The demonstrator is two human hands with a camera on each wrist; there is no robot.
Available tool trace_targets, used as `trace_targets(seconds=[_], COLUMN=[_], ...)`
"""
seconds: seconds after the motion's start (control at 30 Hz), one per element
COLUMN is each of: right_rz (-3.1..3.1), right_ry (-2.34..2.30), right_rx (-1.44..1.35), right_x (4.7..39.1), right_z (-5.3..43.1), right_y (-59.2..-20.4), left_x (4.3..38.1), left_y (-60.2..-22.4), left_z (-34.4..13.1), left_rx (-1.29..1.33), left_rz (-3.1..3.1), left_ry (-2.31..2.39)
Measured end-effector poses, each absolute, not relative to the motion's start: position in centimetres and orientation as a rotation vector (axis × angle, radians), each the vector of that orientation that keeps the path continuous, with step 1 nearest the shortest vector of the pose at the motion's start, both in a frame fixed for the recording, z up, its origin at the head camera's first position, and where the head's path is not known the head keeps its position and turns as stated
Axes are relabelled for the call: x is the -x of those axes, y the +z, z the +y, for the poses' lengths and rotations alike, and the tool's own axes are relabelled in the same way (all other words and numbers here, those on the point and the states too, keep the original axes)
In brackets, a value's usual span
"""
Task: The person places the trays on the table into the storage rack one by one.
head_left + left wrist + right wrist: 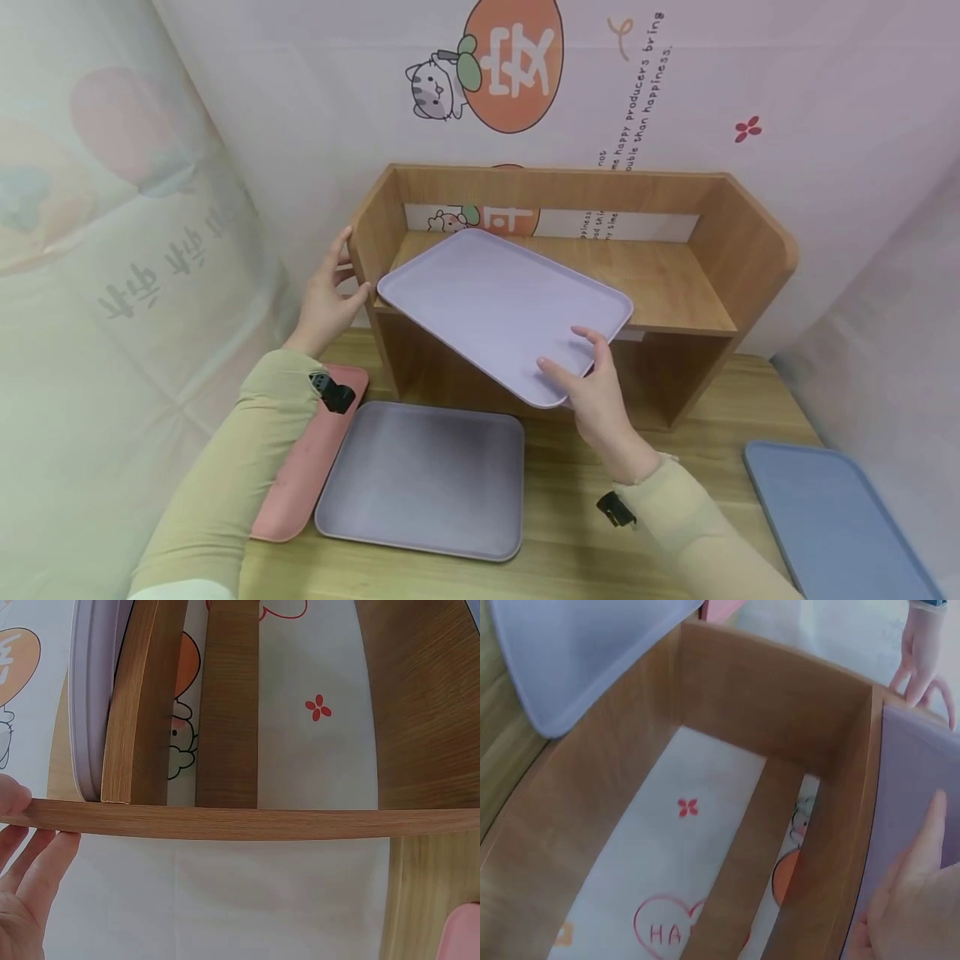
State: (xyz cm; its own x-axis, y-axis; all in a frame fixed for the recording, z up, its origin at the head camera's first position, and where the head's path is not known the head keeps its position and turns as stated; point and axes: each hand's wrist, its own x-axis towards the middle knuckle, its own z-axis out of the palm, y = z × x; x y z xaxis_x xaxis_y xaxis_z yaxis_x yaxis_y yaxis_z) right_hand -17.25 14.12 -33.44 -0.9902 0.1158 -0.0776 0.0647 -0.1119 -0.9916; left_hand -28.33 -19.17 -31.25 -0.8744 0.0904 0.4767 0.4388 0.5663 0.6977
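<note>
A lavender tray [495, 304] lies askew on the upper board of a wooden desktop shelf [667, 292], its near corner jutting past the front edge. My right hand [603, 408] grips that tray at its near right edge, thumb on the upper face; some fingers are hidden beneath. On the shelf's left side panel [247, 823], my left hand [330, 304] holds the edge, thumb on the inner side and fingers on the outer side. In the right wrist view, the lavender tray [919, 776] appears beside the board's front edge.
A second, greyish-purple tray [423, 483] lies on the wooden table [570, 533] before the shelf. Left of it is a pink tray [300, 483], partly behind the left sleeve. At the right lies a blue tray [840, 525]. A printed curtain [315, 100] hangs behind.
</note>
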Motion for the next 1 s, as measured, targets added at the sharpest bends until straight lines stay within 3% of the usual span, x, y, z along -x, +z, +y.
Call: trace_targets(seconds=[0.43,1.0], right_rz=[-2.198,-1.866], right_ry=[2.405,2.373], right_rx=[0.037,0.292], right_x=[21.0,18.7], right_z=[19.5,15.8], right_y=[-32.8,-33.5], left_x=[28.2,28.5], left_y=[-31.1,-31.2], left_z=[-19.1,-19.2], left_rx=[0.445,0.469], left_rz=[-2.399,-2.376], left_ry=[-1.221,-1.249])
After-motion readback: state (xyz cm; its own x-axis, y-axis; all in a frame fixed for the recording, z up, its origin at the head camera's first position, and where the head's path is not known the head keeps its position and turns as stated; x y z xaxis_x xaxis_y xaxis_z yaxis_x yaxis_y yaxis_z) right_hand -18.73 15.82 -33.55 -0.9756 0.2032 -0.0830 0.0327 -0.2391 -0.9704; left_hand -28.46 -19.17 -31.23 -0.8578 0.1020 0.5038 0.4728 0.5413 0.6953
